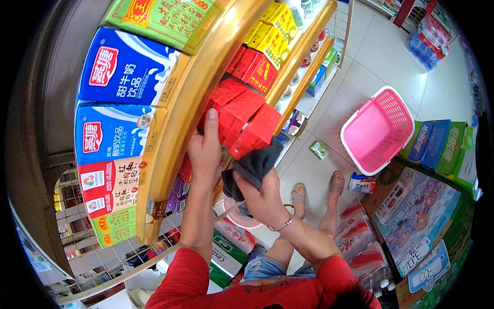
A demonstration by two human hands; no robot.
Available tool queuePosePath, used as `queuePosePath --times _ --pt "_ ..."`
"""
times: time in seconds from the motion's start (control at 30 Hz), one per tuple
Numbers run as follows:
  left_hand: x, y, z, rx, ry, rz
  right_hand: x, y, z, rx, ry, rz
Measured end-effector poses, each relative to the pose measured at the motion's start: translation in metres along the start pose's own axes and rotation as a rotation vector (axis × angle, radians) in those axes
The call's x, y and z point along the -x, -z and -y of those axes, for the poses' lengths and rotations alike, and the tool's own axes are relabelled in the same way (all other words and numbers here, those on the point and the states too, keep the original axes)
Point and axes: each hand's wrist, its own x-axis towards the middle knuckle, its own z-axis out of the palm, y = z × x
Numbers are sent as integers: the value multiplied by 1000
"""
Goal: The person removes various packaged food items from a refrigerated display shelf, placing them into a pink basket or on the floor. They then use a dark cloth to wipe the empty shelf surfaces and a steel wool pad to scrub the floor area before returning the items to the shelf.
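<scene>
My left hand [204,150] grips the near side of a block of red drink cartons [241,116], its thumb laid along the edge. The cartons sit tilted at the shelf's gold front rail [200,77]. A dark grey cloth [256,162] is bunched in my right hand [264,195], pressed close to the cartons' lower right corner. My right wrist wears a metal bangle [285,222]. Beyond the block, more red cartons [258,71] and yellow drink cartons [274,42] stand in a row on the shelf.
Blue milk drink cartons [123,69] line the upper shelf at left. A pink basket [349,135] stands on the tiled floor, with a small green packet [319,149] near it. A pink basin [241,218] sits below my hands. Stacked boxes [417,216] rise at right.
</scene>
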Motion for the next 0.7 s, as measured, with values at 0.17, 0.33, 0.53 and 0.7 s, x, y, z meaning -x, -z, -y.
queuePosePath --times 0.17,0.33,0.53,0.7 --pt "-22 0 -2 -12 32 16 -17 -10 -6 -67 -23 51" --pt "-43 -6 -2 -37 21 66 -24 -14 -5 -68 -51 52" --pt "-61 -4 5 -274 -115 69 -41 -15 -3 69 49 53" --pt "-72 7 19 -526 -233 7 -50 -10 -10 36 26 36"
